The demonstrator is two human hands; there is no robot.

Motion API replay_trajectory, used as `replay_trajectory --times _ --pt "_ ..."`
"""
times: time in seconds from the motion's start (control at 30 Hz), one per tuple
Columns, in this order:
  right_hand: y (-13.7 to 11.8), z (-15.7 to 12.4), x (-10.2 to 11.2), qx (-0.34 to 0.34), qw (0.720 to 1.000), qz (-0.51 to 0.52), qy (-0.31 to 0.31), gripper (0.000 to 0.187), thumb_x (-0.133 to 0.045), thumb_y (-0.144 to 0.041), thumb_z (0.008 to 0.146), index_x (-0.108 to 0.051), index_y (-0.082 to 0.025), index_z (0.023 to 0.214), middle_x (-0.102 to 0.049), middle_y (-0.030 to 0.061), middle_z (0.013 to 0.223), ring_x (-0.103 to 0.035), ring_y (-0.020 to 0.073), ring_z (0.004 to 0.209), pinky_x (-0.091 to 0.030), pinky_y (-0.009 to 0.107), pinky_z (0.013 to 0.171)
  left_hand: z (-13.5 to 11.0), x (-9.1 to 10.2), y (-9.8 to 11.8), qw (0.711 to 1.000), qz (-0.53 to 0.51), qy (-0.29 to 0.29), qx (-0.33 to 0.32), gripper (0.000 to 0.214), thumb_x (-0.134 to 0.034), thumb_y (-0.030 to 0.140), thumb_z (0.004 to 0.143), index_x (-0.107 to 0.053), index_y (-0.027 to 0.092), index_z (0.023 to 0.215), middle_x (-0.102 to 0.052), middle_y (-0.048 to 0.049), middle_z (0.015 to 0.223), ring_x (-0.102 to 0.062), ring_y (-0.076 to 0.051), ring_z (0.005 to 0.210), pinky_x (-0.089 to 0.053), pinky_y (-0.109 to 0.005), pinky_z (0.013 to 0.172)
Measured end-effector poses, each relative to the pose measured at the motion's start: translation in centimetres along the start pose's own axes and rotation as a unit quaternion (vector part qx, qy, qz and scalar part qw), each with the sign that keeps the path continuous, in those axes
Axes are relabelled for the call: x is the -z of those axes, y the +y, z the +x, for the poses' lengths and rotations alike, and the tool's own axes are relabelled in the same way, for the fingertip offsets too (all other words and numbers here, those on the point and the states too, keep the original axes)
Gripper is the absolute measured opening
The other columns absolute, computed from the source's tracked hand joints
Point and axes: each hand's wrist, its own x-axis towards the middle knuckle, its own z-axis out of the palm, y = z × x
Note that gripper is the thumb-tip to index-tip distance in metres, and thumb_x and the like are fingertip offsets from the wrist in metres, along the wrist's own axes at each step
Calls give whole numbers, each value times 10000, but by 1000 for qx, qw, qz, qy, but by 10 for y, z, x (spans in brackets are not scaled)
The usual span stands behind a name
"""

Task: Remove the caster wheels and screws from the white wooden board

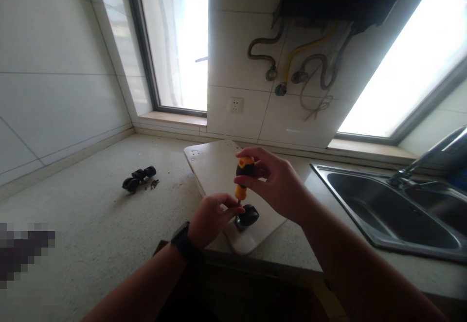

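Head view: right hand (279, 180) clasps a screwdriver (241, 192) beside a black caster (249, 214), left hand (208, 219) at the shaft (239, 202), its grip unclear.

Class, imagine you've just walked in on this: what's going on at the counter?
A person's right hand grips a yellow-and-black screwdriver, pointing down beside a black caster-like part on a corner of a white board. The left hand has its fingertips close to the screwdriver's tip; whether they pinch a screw is hidden. More black parts lie on the counter to the left, beside small brownish pieces.
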Motion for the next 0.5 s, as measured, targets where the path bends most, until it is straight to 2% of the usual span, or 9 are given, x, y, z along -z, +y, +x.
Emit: replay_trajectory --times 0.1,0.17,0.23,0.3,0.37,0.43,0.5 --pt "-4 -2 5 7 996 47 -77 464 -700 -172 856 -587 -257 1298 -715 55 1105 -734 181 951 -619 343 855 0 0 -2 1000 3 0 11 254 -847 404 805 -725 182 782 -787 -40 821 -711 -211 775 -522 -323 743" --pt "-2 -3 8 14 992 66 -107 486 -650 -134 862 -538 -259 1319 -703 78 1203 -718 197 1073 -610 359 911 1 -2 -4 1000 5 -5 9 288 -848 421 803 -700 174 793 -755 -24 788 -671 -183 726 -498 -299 697" --pt "0 -2 9 17 995 38 -93 396 -646 -167 883 -548 -255 1257 -692 76 1190 -704 205 1074 -609 371 896 4 -4 -6 1000 13 -11 -3 302 -820 429 833 -670 169 802 -721 -13 773 -626 -159 688 -462 -277 650" --pt "2 -1 8 26 998 -46 -42 308 -719 -284 883 -597 -248 1164 -670 65 1126 -684 207 982 -607 376 826 8 -3 -6 999 33 -21 -16 305 -799 425 857 -644 167 802 -689 -6 760 -586 -147 666 -431 -270 623" --pt "1 0 6 37 992 -118 3 359 -823 -382 814 -650 -245 1098 -651 46 1042 -649 200 893 -597 371 764 13 1 -4 997 59 -52 -27 308 -811 420 847 -642 165 813 -675 -4 755 -571 -149 668 -429 -277 629" --pt "-1 0 7 37 991 -125 16 399 -878 -366 762 -690 -255 1095 -657 32 1008 -645 190 860 -597 361 751 17 9 1 993 75 -89 -36 300 -834 412 827 -675 161 869 -704 -21 809 -603 -168 723 -462 -297 676" --pt "-4 -1 9 13 997 -76 -2 448 -869 -286 768 -685 -266 1176 -681 23 990 -679 181 840 -611 353 756 20 17 5 990 62 -118 -47 273 -828 376 838 -717 165 972 -753 -47 925 -657 -194 824 -503 -322 756"
